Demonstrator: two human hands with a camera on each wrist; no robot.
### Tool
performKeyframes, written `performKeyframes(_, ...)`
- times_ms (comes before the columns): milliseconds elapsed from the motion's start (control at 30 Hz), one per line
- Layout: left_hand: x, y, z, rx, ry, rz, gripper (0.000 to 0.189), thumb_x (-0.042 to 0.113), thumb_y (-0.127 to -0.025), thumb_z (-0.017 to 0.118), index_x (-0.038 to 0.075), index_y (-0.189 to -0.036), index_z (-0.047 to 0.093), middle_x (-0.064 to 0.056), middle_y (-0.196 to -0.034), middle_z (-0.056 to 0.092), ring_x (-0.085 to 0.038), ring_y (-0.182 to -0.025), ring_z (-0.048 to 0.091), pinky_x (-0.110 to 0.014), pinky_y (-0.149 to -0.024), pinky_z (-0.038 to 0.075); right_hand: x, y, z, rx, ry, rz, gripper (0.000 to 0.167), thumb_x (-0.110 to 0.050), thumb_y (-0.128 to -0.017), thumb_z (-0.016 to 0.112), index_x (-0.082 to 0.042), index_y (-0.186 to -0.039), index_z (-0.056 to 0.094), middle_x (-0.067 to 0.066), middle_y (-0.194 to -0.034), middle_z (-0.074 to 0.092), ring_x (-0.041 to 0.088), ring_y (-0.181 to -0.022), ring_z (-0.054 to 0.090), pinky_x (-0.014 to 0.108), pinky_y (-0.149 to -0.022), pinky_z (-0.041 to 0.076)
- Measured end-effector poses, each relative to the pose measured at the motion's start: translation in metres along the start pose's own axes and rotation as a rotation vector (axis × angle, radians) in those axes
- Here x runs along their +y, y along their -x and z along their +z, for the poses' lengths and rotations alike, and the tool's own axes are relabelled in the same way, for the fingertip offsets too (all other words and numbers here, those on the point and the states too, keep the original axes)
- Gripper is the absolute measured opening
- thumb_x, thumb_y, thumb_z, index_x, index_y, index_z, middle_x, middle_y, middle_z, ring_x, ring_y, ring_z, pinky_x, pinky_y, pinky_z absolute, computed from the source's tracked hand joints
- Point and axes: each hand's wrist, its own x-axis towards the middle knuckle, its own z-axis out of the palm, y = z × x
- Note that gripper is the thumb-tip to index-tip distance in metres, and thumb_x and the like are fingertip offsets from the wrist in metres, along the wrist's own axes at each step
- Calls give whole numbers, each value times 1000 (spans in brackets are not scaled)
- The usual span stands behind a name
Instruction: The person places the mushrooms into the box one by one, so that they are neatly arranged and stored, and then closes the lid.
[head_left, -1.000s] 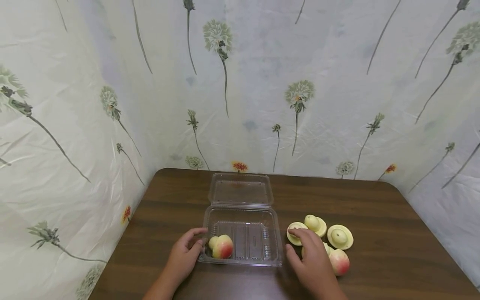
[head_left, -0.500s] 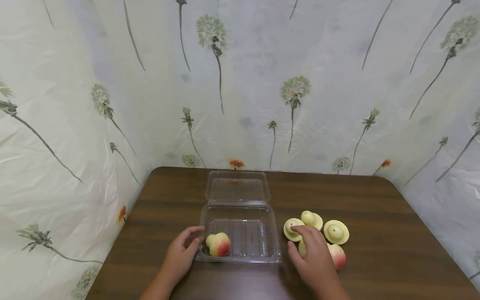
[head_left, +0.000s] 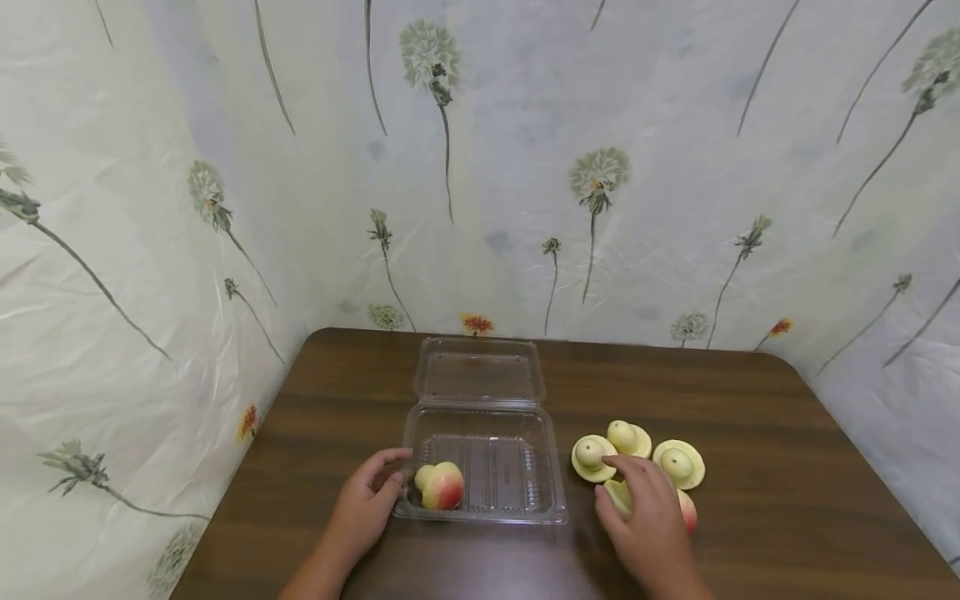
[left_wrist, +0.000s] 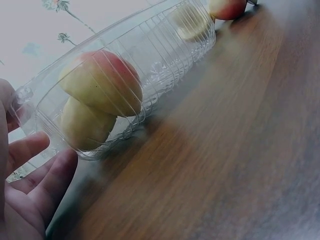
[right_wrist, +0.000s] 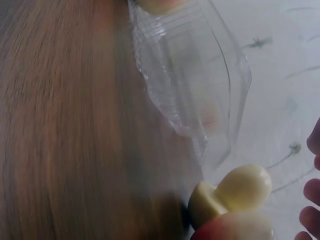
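A clear plastic clamshell container (head_left: 487,521) lies opened flat, lid (head_left: 480,367) at the back. Inside its front left corner sits a yellow-and-red peach-like piece with a round knob (head_left: 442,487). My left hand (head_left: 363,504) touches the container's left side, index finger at the rim and thumb by the wall. To the right, my right hand (head_left: 648,521) hovers over a group of similar pieces, fingers loosely bent. A pale piece (head_left: 617,495) and a red one (head_left: 687,510) show partly from behind it. In the right wrist view its fingers (right_wrist: 312,192) are apart from the knobbed piece (right_wrist: 245,187).
Several pale yellow discs with knobs lie beyond my right hand: one at the left (head_left: 592,460), one at the back (head_left: 630,439) and one at the right (head_left: 678,465). The brown wooden table (head_left: 360,375) meets a dandelion-patterned curtain (head_left: 510,167) behind.
My right hand has shifted right, its index fingertip leaving the left disc, whose knob now shows. My left hand stays at the container. The head view has tilted slightly.
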Motion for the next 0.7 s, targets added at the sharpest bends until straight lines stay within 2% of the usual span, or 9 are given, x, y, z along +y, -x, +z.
performKeyframes(133,0,0,0,-4,-13,1,31,1,-101,62,13,-128,71,-11,-124,71,-18,-85,72,-25,-76,56,2,1,-3,22,6,0,37,-6,-74,78,-2,-110,72,14,-108,68,32,-101,59,19,-100,31)
performKeyframes(200,1,0,0,-7,-15,1,31,0,-101,61,13,-128,71,-11,-125,71,-19,-87,72,-25,-76,57,3,2,-4,25,16,1,37,-6,-74,78,-3,-110,72,14,-107,68,32,-100,59,21,-99,33)
performKeyframes(367,3,-1,-1,-7,-15,2,32,0,-101,60,15,-128,71,-10,-130,70,-21,-91,73,-25,-78,57,7,2,-7,33,49,-14,36,-8,-74,78,-3,-109,73,15,-104,69,35,-98,60,40,-93,36)
performKeyframes(700,1,-1,-1,-10,-4,2,31,0,-101,61,13,-127,71,-11,-126,71,-21,-87,72,-25,-77,56,20,8,-16,22,103,-25,38,-12,-74,74,1,-110,70,19,-105,67,41,-100,58,46,-94,33)
